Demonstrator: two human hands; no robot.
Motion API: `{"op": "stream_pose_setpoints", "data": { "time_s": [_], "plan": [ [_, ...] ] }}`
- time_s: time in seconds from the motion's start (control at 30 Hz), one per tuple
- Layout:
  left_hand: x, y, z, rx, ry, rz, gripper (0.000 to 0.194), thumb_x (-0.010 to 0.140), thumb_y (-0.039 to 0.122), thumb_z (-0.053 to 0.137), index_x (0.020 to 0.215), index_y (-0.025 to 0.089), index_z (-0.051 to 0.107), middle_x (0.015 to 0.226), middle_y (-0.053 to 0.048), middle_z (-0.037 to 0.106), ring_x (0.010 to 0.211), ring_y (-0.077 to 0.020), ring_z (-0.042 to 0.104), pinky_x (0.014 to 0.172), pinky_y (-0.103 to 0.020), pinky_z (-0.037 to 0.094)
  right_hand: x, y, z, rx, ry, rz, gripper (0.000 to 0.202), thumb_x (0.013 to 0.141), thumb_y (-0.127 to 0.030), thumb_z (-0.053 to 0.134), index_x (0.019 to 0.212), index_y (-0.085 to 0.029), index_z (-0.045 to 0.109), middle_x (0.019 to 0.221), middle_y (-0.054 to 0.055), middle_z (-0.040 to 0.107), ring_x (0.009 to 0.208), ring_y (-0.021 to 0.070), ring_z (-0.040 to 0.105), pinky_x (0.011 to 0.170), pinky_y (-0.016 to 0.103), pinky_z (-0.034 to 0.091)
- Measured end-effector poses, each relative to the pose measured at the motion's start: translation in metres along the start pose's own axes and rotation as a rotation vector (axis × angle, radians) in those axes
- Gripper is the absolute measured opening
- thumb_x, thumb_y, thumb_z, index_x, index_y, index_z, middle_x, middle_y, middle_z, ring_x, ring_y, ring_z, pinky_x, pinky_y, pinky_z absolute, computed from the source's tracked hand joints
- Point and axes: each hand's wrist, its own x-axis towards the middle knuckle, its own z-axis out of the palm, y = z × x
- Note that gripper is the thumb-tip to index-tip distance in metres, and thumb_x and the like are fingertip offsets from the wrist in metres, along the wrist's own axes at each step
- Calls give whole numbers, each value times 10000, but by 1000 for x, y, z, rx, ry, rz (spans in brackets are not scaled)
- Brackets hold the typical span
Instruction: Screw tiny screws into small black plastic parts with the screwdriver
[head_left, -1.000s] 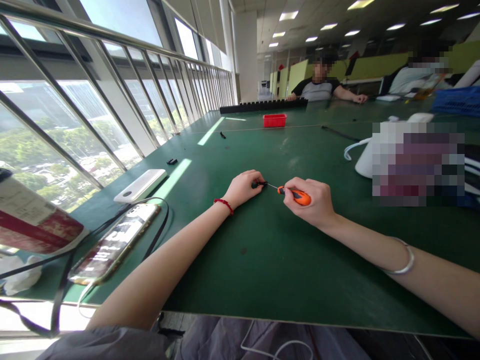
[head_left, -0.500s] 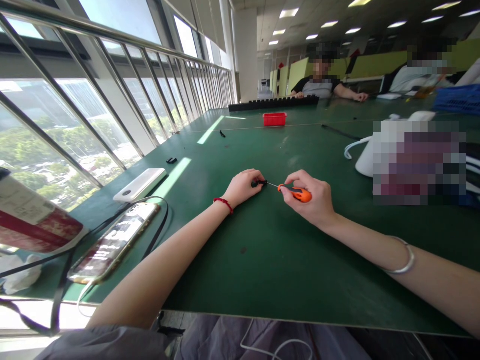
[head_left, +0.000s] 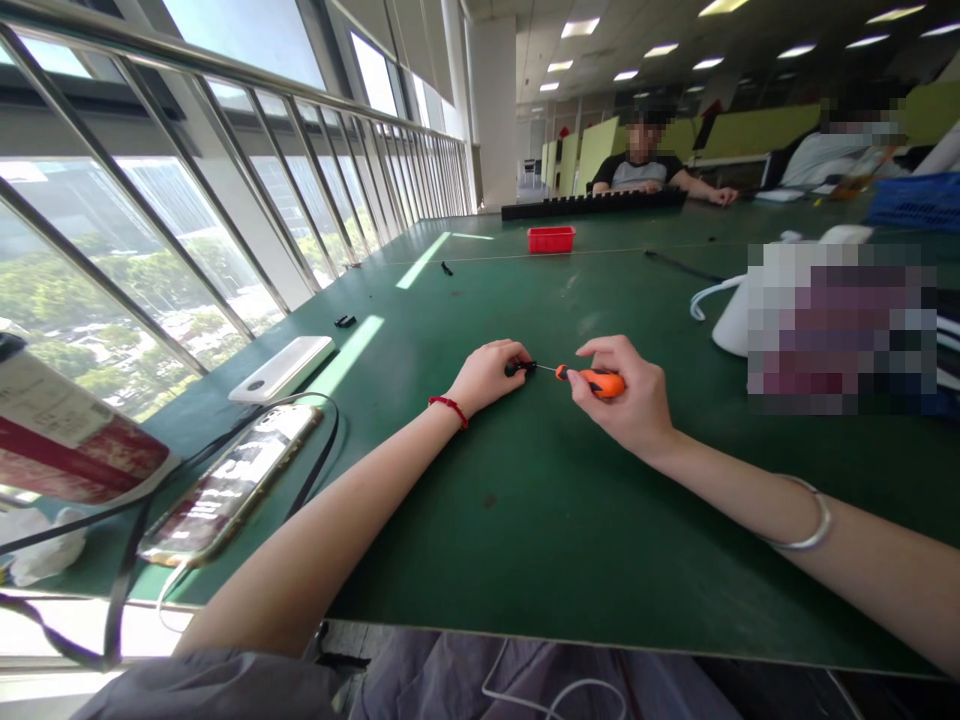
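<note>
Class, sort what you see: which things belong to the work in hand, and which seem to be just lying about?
In use:
- orange-handled screwdriver, in the right hand
- small black part, in the left hand

Apparently lying about:
- phone
- white rectangular device
- red-and-white container

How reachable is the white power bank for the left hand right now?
Probably yes: nothing visible stands between the left hand and the power bank, though that hand is busy holding a small black part.

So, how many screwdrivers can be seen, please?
1: the orange screwdriver in the right hand, its tip at the black part in the left hand. More may be hidden.
</note>
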Motion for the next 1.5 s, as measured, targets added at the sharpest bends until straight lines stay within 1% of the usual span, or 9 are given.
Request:
{"op": "stream_pose_setpoints", "data": {
  "time_s": [0.13,0.33,0.57,0.8,1.0,1.2,1.3,1.4,1.5],
  "plan": [
    [0,1,-1,-6,-12,-4,219,756,162,544,930,178,676,920,-37,676,837,-172,628,766,-274,511,1,3,1,5,74,11,323,707,-226,597,1001,-230,463,745,-16,555,636,157,566,611,297,452],
    [-1,5,-3,-14,-34,-3,264,779,160,529,980,186,698,1010,-37,687,873,-168,638,810,-269,517,3,1,-1,-44,-18,63,146,777,-346,579,838,-241,498,484,-76,473,478,130,439,614,318,414],
    [-1,5,-4,-3,-41,-8,265,785,144,536,984,189,705,1004,-32,693,852,-161,640,792,-263,520,3,4,0,24,105,113,262,739,-274,586,955,-241,442,707,-23,538,602,161,536,621,331,434],
    [-2,6,-5,-6,-47,-5,267,795,141,529,992,185,704,1027,-29,695,876,-161,642,812,-267,516,4,4,0,18,12,158,203,797,-403,564,850,-245,450,477,-75,458,476,150,464,569,308,395],
    [-2,5,-5,-7,-51,-2,265,798,146,534,1000,178,702,1021,-36,694,856,-158,644,808,-264,519,2,4,0,0,86,113,300,698,-287,606,944,-237,443,693,-21,551,622,172,553,632,330,436],
    [-2,5,-6,-7,-56,-6,257,810,157,528,998,186,702,1022,-31,695,858,-157,647,812,-266,519,3,3,0,-18,-1,69,131,777,-348,584,789,-244,505,478,-67,489,460,138,468,635,334,423],
    [-1,5,-5,-4,-52,-12,265,802,150,530,999,185,703,1013,-30,696,853,-158,645,801,-266,518,4,2,-1,4,31,73,142,762,-311,584,862,-241,513,572,-42,546,534,156,525,642,334,438],
    [-1,5,-5,-8,-51,-8,271,796,147,530,1001,182,704,1009,-30,697,851,-158,643,793,-264,517,3,3,-1,18,79,74,288,711,-268,599,973,-233,485,704,-20,562,638,175,571,685,353,449],
    [-1,4,-4,-8,-52,-9,273,794,150,529,1000,184,705,1018,-31,696,851,-157,642,788,-263,517,3,3,0,-7,48,68,232,731,-300,611,927,-235,506,601,-53,518,556,157,527,699,368,432]
  ]
}}
